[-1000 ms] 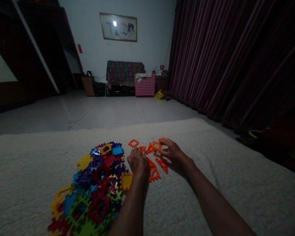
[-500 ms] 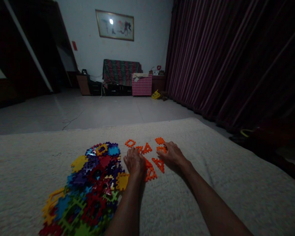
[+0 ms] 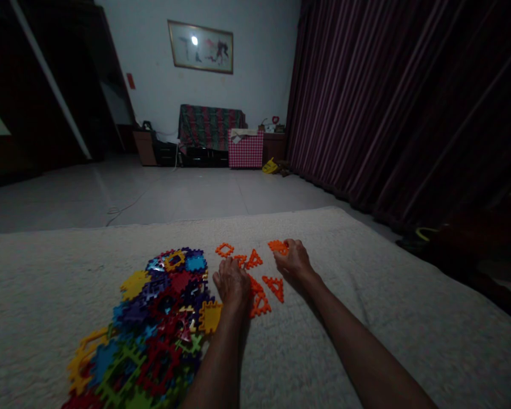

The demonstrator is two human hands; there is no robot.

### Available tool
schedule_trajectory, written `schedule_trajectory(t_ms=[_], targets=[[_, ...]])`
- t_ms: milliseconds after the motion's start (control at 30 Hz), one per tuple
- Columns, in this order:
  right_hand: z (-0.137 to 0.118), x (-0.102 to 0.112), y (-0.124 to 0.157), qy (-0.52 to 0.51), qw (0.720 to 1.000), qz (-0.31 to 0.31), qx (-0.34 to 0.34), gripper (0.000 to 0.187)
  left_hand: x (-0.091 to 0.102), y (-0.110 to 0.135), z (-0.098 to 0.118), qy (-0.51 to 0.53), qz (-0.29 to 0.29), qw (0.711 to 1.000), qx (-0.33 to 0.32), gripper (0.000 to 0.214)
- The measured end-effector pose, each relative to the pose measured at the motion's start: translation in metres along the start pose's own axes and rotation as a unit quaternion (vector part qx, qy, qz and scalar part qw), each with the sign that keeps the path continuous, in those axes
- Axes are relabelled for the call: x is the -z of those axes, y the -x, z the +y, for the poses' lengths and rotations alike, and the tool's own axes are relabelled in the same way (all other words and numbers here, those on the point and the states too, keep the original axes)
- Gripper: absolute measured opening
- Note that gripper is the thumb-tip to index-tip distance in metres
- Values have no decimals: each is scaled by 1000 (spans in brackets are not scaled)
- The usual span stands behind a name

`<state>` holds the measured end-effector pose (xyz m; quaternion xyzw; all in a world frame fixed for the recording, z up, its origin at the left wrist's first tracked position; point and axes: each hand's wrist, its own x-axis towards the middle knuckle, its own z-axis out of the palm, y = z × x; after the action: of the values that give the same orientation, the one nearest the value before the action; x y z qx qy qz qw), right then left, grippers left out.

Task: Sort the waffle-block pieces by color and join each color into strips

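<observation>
My right hand (image 3: pixel 296 261) has its fingers closed on an orange interlocking plastic piece (image 3: pixel 282 250), at the upper right of the orange group. My left hand (image 3: pixel 233 281) lies on the cloth between that group and the mixed pile, its fingers curled down and together; whatever is under them is hidden. Beside it are an orange open-centred square (image 3: pixel 225 250), an upright-pointing orange triangle (image 3: pixel 254 259) and another orange triangle (image 3: pixel 260 305). A further orange triangle (image 3: pixel 274 288) lies below my right hand.
A heap of interlocking pieces (image 3: pixel 162 324) in many colours spreads left of my left arm, with a yellow square (image 3: pixel 210 316) at its edge. The pale quilted cloth (image 3: pixel 366 272) ends at the tiled floor (image 3: pixel 196 193). A low cabinet and purple curtains (image 3: pixel 344 96) stand beyond.
My right hand has moved slightly up with an orange piece, bringing it to the solid orange square. My left hand has barely moved.
</observation>
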<state>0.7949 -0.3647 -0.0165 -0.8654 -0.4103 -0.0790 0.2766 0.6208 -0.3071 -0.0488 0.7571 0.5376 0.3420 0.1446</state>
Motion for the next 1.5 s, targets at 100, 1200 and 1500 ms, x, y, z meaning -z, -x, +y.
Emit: schedule_trajectory(t_ms=[100, 1200, 1500], targets=[[-1, -8, -16, 1, 1000, 19, 4, 43, 0, 0, 0, 5, -13, 1000, -3, 34], [-3, -9, 46, -303, 941, 37, 145, 31, 12, 0, 13, 253, -117, 956, -96, 35], [-7, -16, 43, -311, 923, 56, 219, 19, 11, 0, 11, 254, -124, 951, -124, 41]])
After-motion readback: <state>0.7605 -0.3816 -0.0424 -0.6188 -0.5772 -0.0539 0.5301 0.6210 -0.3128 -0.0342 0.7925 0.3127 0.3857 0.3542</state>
